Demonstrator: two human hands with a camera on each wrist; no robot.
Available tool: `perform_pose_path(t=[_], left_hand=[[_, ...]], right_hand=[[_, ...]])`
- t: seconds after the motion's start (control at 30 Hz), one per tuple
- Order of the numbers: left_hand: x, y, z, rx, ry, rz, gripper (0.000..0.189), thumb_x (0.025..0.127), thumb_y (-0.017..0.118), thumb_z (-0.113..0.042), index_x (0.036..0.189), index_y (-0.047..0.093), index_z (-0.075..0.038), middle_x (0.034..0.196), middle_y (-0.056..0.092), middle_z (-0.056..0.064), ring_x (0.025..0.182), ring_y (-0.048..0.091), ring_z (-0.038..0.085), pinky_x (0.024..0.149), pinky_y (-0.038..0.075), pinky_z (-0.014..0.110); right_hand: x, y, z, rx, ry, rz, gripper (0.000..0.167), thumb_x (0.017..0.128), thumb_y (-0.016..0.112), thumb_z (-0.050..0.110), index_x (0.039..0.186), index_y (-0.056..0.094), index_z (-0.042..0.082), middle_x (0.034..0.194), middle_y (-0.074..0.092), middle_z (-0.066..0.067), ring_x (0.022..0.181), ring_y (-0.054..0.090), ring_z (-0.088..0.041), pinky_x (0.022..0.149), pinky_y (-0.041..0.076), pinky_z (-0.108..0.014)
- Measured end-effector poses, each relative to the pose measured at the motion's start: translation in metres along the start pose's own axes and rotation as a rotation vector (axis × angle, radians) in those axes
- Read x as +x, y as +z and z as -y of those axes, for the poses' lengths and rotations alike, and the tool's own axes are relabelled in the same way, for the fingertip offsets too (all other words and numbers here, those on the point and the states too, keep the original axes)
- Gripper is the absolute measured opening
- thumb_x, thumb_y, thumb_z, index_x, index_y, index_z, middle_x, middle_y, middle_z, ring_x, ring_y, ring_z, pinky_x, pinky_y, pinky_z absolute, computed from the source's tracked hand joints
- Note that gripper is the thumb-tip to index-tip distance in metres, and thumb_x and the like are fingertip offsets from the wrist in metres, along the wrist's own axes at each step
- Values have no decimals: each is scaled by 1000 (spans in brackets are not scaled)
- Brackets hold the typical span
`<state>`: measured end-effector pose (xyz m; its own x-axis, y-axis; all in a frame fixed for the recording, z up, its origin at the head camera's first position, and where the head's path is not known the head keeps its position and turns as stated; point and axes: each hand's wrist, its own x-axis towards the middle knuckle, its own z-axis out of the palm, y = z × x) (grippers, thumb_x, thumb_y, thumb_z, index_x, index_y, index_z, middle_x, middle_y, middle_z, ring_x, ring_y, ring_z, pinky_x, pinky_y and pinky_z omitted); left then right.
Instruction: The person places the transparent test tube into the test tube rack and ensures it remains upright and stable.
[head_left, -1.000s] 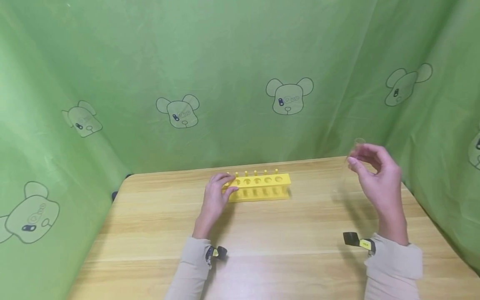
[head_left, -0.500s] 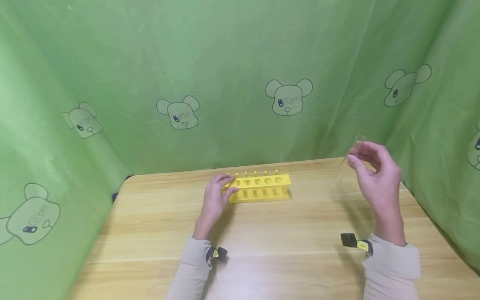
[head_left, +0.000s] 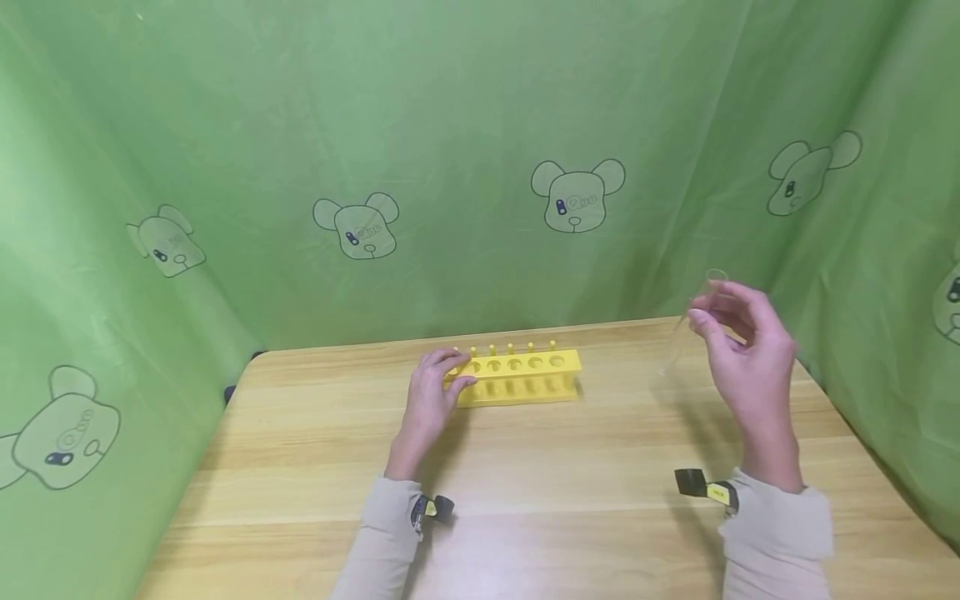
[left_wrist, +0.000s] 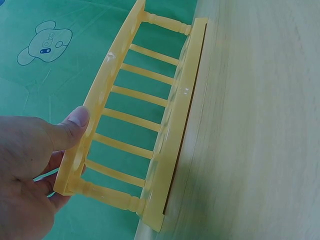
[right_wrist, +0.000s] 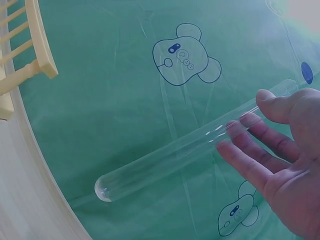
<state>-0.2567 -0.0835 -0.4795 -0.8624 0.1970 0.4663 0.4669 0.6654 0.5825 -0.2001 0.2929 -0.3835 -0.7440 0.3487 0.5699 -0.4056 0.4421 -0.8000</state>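
Observation:
A yellow test tube rack point(head_left: 525, 363) stands on the table, with a row of holes along its top bar and a row of pegs behind. My left hand point(head_left: 431, 390) grips the left end of that top bar, its thumb in front and fingers behind, as the left wrist view shows. Over to the right, my right hand point(head_left: 750, 350) pinches a clear glass test tube point(right_wrist: 160, 157) near its open upper end. The tube hangs tilted above the table, its rounded bottom pointing down and left, apart from the rack. Nothing shows inside the tube.
The wooden table point(head_left: 525, 483) has its far edge close behind the rack. A green curtain point(head_left: 465, 108) printed with bear heads encloses the back and both sides. Straps with small black cameras point(head_left: 690, 482) sit on both wrists.
My right hand has drifted slightly left with the test tube, whose lower end tilts a little more to the left. My left hand and the rack have stayed in place.

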Motion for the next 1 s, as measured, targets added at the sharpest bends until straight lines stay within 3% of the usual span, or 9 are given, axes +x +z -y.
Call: perform_pose_path(t=[0.5, 1.0], left_hand=[[-1, 1, 1, -5, 10, -12, 38, 85, 82, -17, 118, 74, -1, 121, 70, 13, 113, 62, 28, 104, 52, 40], [-1, 2, 1, 2, 14, -18, 37, 85, 82, -18, 117, 74, -2, 120, 70, 11, 113, 63, 27, 103, 52, 39]], right_hand=[[-3, 9, 3, 15, -42, -3, 44, 92, 73, -5, 134, 64, 5, 109, 71, 3, 98, 69, -8, 81, 57, -15], [-5, 21, 3, 31, -105, -15, 41, 90, 75, -6, 130, 68, 3, 109, 74, -7, 97, 70, -4, 77, 57, -13]])
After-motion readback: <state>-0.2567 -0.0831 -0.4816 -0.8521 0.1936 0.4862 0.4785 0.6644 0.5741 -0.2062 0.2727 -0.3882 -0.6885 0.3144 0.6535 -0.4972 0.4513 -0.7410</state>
